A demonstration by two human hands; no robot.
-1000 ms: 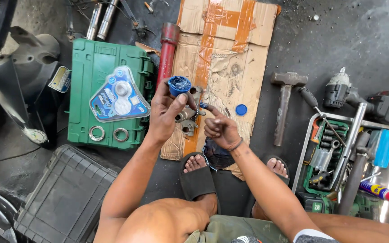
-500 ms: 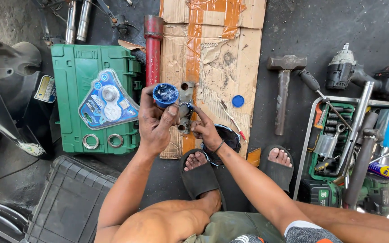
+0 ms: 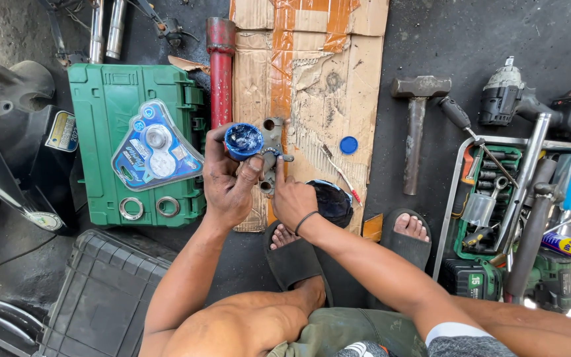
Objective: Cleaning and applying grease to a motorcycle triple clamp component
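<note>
Blue grease tub (image 3: pixel 243 141) and metal bracket (image 3: pixel 272 149) were gripped in the left hand (image 3: pixel 229 185) over cardboard (image 3: pixel 328 99); the right hand (image 3: pixel 292 198), a fingertip extended, had been moved onto the bracket since a second earlier.

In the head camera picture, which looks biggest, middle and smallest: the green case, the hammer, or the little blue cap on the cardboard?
1. Green case, by far the largest.
2. Hammer, long but narrow.
3. Blue cap, tiny.
All lie on the ground, so nearness hardly matters.
</note>
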